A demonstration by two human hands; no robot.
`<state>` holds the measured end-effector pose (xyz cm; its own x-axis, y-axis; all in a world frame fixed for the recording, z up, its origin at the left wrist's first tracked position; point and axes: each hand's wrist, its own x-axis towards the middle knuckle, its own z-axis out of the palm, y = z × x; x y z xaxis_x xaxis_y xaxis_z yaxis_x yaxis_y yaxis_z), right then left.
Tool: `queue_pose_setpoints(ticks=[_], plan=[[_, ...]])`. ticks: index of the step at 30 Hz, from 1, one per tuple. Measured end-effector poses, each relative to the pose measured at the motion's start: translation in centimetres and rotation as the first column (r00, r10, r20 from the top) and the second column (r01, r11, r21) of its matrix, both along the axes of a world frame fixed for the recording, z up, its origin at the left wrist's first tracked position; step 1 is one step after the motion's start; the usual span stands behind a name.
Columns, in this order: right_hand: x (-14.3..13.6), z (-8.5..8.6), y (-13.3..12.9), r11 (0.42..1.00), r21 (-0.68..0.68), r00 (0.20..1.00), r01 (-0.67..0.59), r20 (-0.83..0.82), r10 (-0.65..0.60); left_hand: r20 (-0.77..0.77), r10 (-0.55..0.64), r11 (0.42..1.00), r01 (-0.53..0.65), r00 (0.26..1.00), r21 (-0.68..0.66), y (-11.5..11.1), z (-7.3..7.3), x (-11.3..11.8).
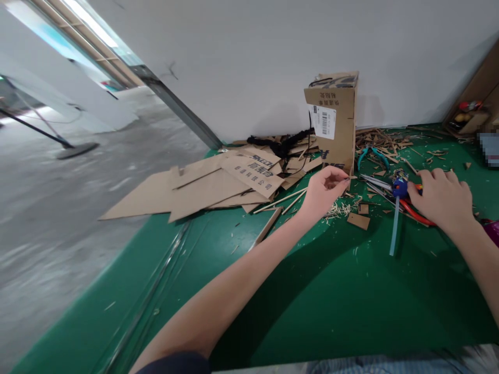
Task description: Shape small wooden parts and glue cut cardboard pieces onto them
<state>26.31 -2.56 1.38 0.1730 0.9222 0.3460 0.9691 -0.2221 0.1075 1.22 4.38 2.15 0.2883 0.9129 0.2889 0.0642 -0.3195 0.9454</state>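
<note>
My left hand (323, 191) is closed in a pinch on a small brown cardboard piece (352, 177), in front of an upright cardboard box (336, 124). My right hand (446, 200) bends over a cluster of tools, its fingertips hidden; whatever it grips cannot be made out. By its thumb is a blue object (400, 187) with a pale translucent strip (394, 228) hanging from it. Long metal tool jaws (376, 182) point left beside it, and a red handle (416, 214) curves below. Small cardboard squares (358, 221) lie between the hands.
Flat cardboard sheets (222, 182) are piled on the left of the green tabletop (312, 301). Thin wooden sticks (280, 200) lie near my left wrist. Behind the tools are teal-handled pliers (373, 156) and scattered scraps (384, 139). A white wall (234, 62) borders the back.
</note>
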Motion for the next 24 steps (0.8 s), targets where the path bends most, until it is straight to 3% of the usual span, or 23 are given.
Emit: queue_pose_setpoints(ticks=[5, 7, 10, 12, 15, 18, 20, 24], plan=[[-2.0, 1.0, -0.9, 0.989, 0.122, 0.987, -0.081, -0.126, 0.096, -0.027, -0.053, 0.998, 0.053, 0.998, 0.031, 0.1, -0.4, 0.0], [-2.6, 0.9, -1.0, 0.973, 0.104, 0.961, -0.208, -0.163, 0.223, -0.051, -0.07, 0.995, 0.073, 0.996, 0.066, 0.1, -0.4, -0.1], [-3.1, 0.4, -0.8, 0.878, 0.103, 0.842, -0.467, -0.251, 0.477, -0.106, -0.08, 0.976, 0.099, 0.991, 0.196, -0.1, -0.3, -0.2], [-3.4, -0.2, -0.5, 0.805, 0.178, 0.728, -0.566, -0.349, 0.59, -0.155, -0.075, 0.94, 0.121, 0.985, 0.318, -0.3, -0.3, -0.3], [-3.9, -0.9, -0.3, 0.748, 0.328, 0.572, -0.577, -0.49, 0.657, -0.209, -0.076, 0.845, 0.174, 0.975, 0.505, -0.3, -0.6, -0.3], [-4.7, -1.3, -0.4, 0.747, 0.386, 0.464, -0.541, -0.604, 0.648, -0.244, -0.098, 0.767, 0.229, 0.965, 0.599, -0.5, -0.8, -0.1], [-5.2, -1.3, -0.6, 0.743, 0.402, 0.417, -0.535, -0.64, 0.646, -0.261, -0.126, 0.761, 0.262, 0.957, 0.593, -0.7, -1.0, 0.0], [-5.9, -1.4, -0.6, 0.752, 0.417, 0.358, -0.511, -0.692, 0.627, -0.252, -0.197, 0.812, 0.301, 0.948, 0.499, -1.2, -1.2, 0.5]])
